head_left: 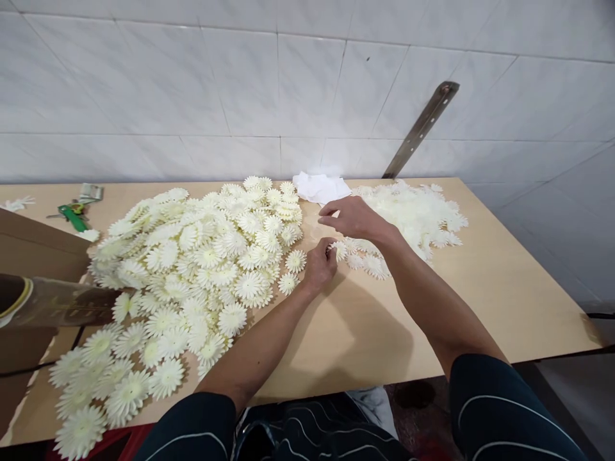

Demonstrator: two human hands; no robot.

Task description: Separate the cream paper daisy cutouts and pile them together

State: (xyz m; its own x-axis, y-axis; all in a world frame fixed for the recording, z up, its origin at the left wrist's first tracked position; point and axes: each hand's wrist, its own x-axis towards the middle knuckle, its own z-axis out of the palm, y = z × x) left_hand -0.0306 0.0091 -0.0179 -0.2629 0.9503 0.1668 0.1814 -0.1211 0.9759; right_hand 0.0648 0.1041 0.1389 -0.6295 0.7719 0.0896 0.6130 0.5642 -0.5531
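Note:
My left hand (pixel 321 266) is closed, fingers curled, at the middle of the table. A small white artificial flower (pixel 340 250) shows at its fingertips. Just above and to the right, my right hand (pixel 354 219) hovers with thumb and fingers drawn together, pointing left. Whatever may be between them is too small to make out. Left of my hands spreads a big heap of cream artificial flowers (pixel 206 256). Two single flower heads, one of them a loose flower (pixel 288 283), lie beside my left wrist. A thinner pile of white petal layers (pixel 413 214) is partly hidden behind my right forearm.
Crumpled white paper (pixel 321 187) lies against the tiled wall (pixel 240 83). A metal strip (pixel 423 128) leans there. At left are a green-handled tool (pixel 73 218), a clear cylinder (pixel 72 302) and a cardboard box (pixel 38 246). The wooden table (pixel 500 301) ends at right.

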